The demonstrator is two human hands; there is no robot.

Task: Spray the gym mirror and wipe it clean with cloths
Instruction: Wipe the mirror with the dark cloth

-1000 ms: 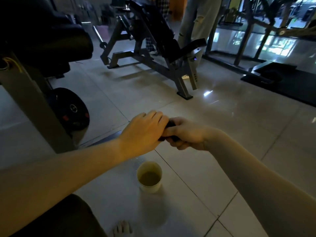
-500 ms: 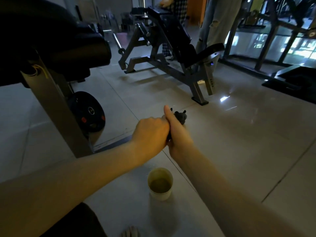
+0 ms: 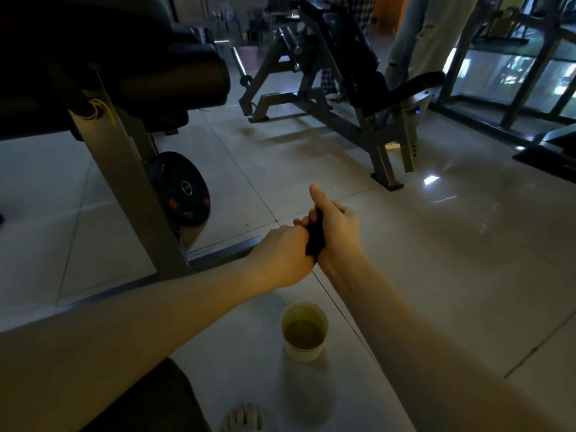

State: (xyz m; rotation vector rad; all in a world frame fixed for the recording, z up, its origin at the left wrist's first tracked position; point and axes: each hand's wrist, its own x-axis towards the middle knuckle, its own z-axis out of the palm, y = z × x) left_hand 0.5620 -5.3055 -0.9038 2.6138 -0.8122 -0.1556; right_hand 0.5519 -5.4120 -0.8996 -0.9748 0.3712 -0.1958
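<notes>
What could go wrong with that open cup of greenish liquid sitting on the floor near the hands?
1. The pale round cup of murky greenish liquid stands uncovered on the glossy tiled floor, right beneath the forearms. A dropped arm or a shifting knee might tip it and leave the tiles slippery.
2. The left hand and right hand both hold a small black object close to the cup. If that grip slips, it could land in the liquid and splash.

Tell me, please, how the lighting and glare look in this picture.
Head view: dim, padded machine nearly black; bright glare patch on the floor tiles; cup casts a shadow toward the camera; dark item between left hand and right hand shows no detail.
</notes>
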